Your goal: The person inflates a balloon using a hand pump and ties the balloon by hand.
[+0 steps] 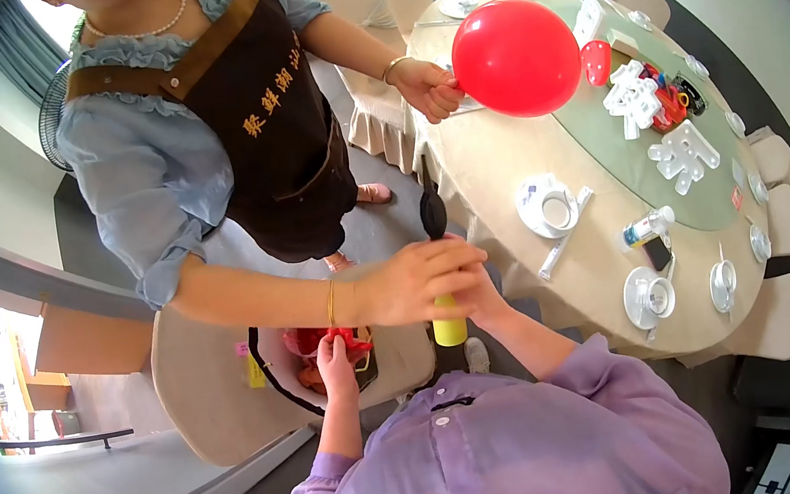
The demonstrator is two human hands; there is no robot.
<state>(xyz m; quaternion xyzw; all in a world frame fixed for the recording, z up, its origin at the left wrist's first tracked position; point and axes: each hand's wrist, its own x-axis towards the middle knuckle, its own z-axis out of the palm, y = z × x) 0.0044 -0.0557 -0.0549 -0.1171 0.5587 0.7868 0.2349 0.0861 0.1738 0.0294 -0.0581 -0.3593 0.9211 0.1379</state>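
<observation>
Left hand point(335, 367) pinches red balloon point(355, 345); right hand point(482, 293) grips yellow-black pump point(450, 328); brown apron point(285, 146) ahead reads "聚鲜潮汕"; rightward, beige tabletop point(483, 169) edge.

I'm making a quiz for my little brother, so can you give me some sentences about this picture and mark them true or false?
1. The person in the dark brown apron holds a round, shiny red balloon. True.
2. The clear plastic bottle with a white cap is on the floor. False: the bottle is on the round, cream-covered table.
3. The camera wearer's left hand pinches something small and red. True.
4. The slim yellow-and-black tool lies on the table. False: the tool is at the wearer's right hand.
</observation>
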